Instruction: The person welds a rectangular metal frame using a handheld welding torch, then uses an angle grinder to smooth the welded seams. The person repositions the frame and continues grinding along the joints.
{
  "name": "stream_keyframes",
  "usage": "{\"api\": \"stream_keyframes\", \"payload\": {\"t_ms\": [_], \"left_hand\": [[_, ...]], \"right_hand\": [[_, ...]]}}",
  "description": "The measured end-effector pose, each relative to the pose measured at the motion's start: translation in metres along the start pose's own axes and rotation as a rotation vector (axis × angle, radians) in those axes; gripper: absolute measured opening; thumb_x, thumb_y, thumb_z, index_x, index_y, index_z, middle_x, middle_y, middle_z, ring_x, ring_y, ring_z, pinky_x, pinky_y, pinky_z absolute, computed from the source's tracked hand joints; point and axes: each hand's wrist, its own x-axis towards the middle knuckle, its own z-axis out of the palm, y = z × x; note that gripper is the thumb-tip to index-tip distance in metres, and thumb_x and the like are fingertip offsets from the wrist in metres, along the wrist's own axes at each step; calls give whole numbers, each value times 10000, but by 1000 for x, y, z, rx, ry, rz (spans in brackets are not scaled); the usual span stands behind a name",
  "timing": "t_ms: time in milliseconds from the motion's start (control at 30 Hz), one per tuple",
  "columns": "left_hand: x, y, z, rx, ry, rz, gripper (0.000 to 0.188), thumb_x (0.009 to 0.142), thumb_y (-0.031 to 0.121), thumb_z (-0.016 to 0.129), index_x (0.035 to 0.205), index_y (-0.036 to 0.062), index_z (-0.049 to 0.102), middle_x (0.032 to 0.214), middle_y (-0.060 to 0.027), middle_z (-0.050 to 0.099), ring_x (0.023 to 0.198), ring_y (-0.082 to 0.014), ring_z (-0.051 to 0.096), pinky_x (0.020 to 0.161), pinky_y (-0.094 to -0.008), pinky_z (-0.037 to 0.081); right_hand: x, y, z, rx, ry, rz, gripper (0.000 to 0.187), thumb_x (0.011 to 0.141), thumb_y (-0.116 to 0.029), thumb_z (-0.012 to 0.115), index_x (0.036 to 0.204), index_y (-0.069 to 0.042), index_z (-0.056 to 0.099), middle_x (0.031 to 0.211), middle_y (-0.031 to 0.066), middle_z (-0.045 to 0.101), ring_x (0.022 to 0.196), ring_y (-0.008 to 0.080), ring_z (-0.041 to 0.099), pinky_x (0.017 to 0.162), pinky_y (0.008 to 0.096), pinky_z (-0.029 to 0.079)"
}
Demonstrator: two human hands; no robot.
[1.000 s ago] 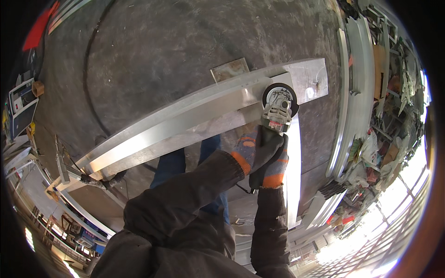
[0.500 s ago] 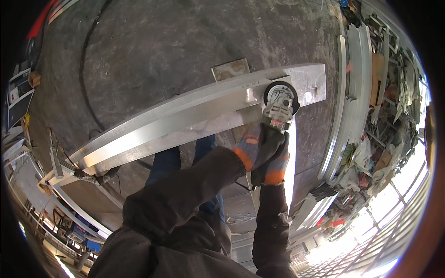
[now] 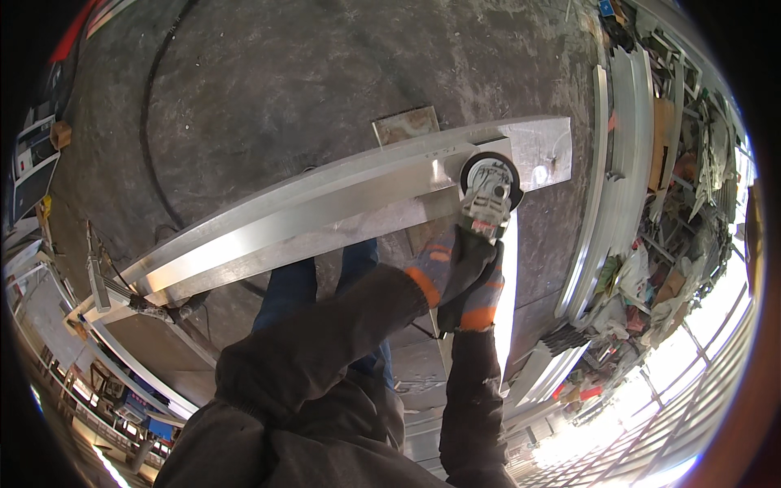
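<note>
Both my gloved hands are closed round an angle grinder with a dark round disc guard. My left hand wraps the body just behind the grinder's head, and my right hand grips the rear of it, close below the left. The grinder head lies over the right end of a long, shiny metal profile, near a short step in its edge. Whether the disc touches the metal is hidden under the guard. A flat metal plate sticks out past the profile's end.
A small rectangular plate lies on the floor behind the profile. Long metal profiles and heaped scrap line the right side. A dark cable curves across the floor at left. My legs stand close below the profile.
The grinder has shifted slightly down toward me and a little left, uncovering more of the stepped edge. Both hands moved with it and kept their hold.
</note>
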Motion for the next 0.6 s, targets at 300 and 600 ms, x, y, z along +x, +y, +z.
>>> {"api": "stream_keyframes", "payload": {"t_ms": [300,600], "left_hand": [[15,7,-5,76,-12,-42,309,917,245,576,1090,-6,626,920,-205,679,845,-343,651,748,-420,507],[11,-9,-3,149,-82,-99,387,945,259,562,1256,30,528,1096,-153,626,984,-278,608,854,-379,496]], "right_hand": [[18,-6,4,-106,-60,-187,302,1046,-278,467,1218,-33,509,999,63,606,876,151,586,736,326,519],[11,8,-4,-289,-76,-217,396,950,-296,589,1234,-55,455,1000,114,660,888,191,642,736,352,515]]}}
